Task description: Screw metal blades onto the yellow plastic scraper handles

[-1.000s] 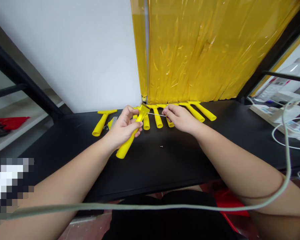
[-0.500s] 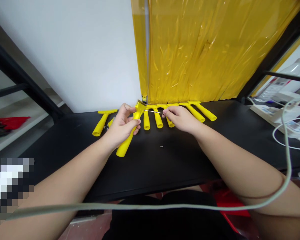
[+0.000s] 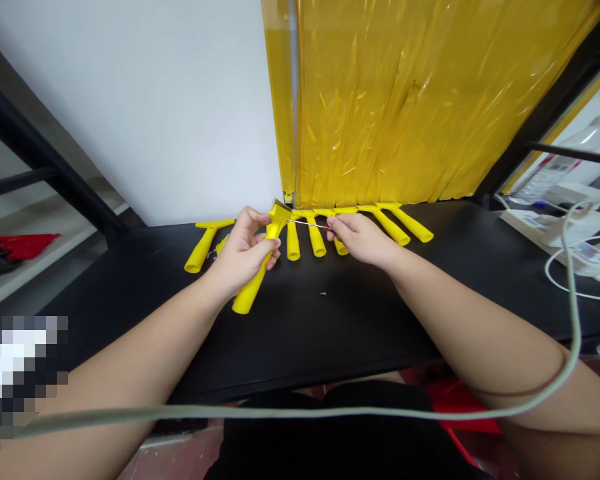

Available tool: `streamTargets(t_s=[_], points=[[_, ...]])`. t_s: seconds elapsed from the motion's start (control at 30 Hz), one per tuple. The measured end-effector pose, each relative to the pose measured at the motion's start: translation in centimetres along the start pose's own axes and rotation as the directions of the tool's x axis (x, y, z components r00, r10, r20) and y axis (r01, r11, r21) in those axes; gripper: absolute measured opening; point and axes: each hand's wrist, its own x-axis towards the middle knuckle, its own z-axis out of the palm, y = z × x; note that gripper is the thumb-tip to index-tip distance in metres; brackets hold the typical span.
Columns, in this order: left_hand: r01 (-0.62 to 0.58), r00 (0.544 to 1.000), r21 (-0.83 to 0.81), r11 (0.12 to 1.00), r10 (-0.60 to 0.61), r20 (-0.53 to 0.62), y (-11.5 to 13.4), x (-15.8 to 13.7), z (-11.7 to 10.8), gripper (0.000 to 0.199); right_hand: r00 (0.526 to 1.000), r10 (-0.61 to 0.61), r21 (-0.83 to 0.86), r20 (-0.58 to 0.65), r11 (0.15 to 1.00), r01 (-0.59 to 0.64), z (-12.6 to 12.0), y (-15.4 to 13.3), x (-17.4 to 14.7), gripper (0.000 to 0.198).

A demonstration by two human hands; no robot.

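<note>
My left hand (image 3: 253, 250) is closed around a yellow scraper handle (image 3: 250, 293), tilted with its wide head up and its hollow end down toward me. In my right hand (image 3: 355, 235), between thumb and fingers, is a thin screwdriver (image 3: 307, 224); a bit of red shows at its grip. The screwdriver's tip meets the handle just below the head. A small screw (image 3: 323, 293) lies on the black table (image 3: 300, 347) in front of my hands. Several more yellow handles (image 3: 319, 241) stand in a row behind my hands, partly hidden by them.
Another yellow handle (image 3: 200, 252) lies at the left. A pale cable (image 3: 300, 414) crosses in front of me and rises at the right. White power strips (image 3: 555, 233) and a plastic bottle (image 3: 560, 160) are on the right. Yellow sheeting (image 3: 390, 100) and a white panel (image 3: 180, 100) back the table.
My right hand has shifted slightly, and red on the screwdriver's grip now shows between the fingers. The scraper handle and my left hand stay nearly still.
</note>
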Motion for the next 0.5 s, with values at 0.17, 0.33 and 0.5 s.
streamTargets(t_s=[0.17,0.33,0.5], points=[[0.028,0.999,0.024,0.999,-0.028,-0.032,-0.11,0.10,-0.06,0.041,0.999,-0.050,0.094,-0.001,0.994,0.050,0.63,0.65,-0.21,0.019],[0.013,1.000,0.009,1.000,-0.013,-0.027,0.01,0.13,-0.09,0.040,0.999,-0.029,-0.053,-0.037,0.998,0.027,0.31,0.54,0.01,0.022],[-0.001,1.000,0.000,1.000,0.001,-0.008,0.19,0.06,-0.04,0.040,0.997,-0.072,0.000,0.031,0.997,0.072,0.13,0.76,0.13,0.040]])
